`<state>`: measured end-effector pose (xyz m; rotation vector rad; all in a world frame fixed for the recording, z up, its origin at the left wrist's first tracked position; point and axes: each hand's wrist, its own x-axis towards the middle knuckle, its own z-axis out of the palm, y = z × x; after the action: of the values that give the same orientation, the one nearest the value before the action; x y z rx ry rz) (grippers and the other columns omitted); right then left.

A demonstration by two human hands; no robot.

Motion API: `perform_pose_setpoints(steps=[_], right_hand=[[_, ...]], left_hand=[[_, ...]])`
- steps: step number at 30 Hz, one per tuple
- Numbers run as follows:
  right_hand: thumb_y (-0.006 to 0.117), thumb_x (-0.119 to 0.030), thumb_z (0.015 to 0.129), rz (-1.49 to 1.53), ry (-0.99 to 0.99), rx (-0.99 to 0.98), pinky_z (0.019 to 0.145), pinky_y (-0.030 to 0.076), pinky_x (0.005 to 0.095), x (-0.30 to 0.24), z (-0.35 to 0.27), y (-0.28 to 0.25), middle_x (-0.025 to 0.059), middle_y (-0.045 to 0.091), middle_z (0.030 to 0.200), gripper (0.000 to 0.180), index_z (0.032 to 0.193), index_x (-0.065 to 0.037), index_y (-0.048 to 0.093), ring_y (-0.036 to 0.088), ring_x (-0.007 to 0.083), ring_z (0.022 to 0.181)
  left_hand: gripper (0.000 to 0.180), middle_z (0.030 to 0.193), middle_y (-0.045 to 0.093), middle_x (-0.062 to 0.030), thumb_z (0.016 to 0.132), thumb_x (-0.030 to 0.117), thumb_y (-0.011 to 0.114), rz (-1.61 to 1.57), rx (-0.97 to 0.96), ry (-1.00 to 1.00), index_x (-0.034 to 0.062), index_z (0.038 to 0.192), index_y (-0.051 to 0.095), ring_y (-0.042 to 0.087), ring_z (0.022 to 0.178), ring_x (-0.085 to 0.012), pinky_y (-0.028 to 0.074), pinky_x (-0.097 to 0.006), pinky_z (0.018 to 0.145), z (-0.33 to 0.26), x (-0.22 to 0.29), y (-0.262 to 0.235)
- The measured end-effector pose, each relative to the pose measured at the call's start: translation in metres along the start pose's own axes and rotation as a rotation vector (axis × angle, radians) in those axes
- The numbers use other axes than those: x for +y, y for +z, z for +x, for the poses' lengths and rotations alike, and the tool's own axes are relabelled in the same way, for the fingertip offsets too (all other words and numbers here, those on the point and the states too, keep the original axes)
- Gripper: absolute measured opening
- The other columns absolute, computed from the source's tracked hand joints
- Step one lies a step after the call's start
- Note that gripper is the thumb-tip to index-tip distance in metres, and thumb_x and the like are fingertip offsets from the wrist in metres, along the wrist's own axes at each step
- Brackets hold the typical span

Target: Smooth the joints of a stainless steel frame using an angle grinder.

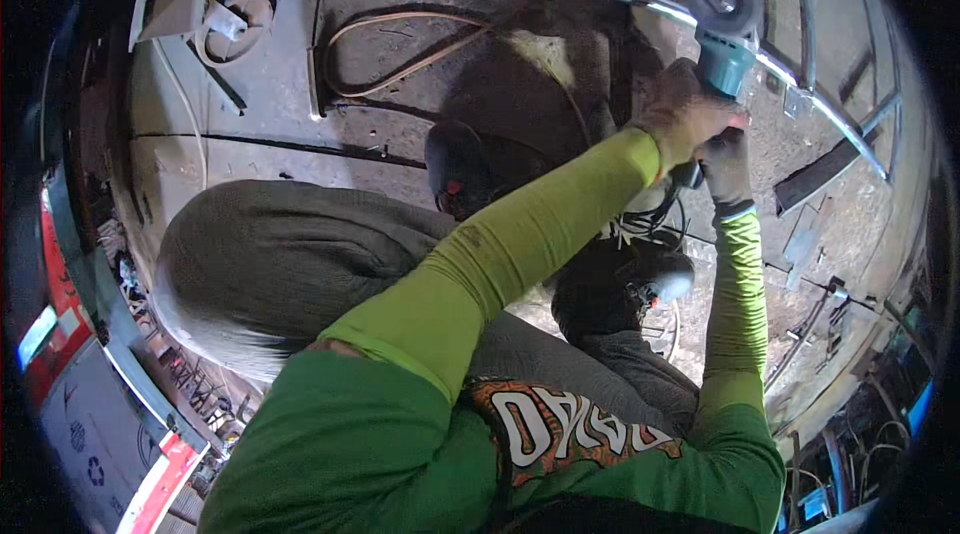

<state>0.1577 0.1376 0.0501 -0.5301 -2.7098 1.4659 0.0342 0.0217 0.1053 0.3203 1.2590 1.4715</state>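
Angle grinder (724, 66) was held 2-handed nr metal frame (668, 9).
L hand (682, 114) had grip clenched round body, behind disc (718, 0); R hand (727, 168) had grip round rear end, next to L. Disc overlapped frame; contact unclear.

A dark green, short-sleeved shirt (340, 444) is showing bold white lettering on an orange-patterned print (595, 431). Lime-green arm sleeves (540, 209) are bunching in wrinkles, the left bearing a small dark mark (476, 235). Loose grey trousers (290, 254) are meeting dark shoes (590, 299).
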Motion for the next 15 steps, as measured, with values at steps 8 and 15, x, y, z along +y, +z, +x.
perform_pose_setpoints(steps=[8,15], right_hand=[[0.066,-0.033,0.077,1.15,0.36,-0.387,0.068,0.057,0.0368,-0.079,0.003,-0.055,0.0175,0.065,0.105,0.059,0.123,0.003,0.056,0.067,0.0258,0.082],[0.061,-0.019,0.086,0.322,0.377,-0.346,0.059,0.057,0.0299,-0.115,0.028,-0.056,0.0083,0.065,0.078,0.025,0.103,-0.001,0.059,0.067,0.0176,0.068]], left_hand=[[0.026,0.097,0.071,-0.0092,0.075,0.01,0.072,0.01,-0.203,0.564,0.0047,0.101,0.071,0.067,0.095,-0.0202,0.051,-0.035,0.087,0.037,-0.002,-0.029],[0.044,0.097,0.068,-0.017,0.071,0.018,0.077,0.558,0.394,1.183,-0.0063,0.103,0.06,0.066,0.095,-0.0283,0.049,-0.038,0.092,0.034,-0.021,-0.028]])
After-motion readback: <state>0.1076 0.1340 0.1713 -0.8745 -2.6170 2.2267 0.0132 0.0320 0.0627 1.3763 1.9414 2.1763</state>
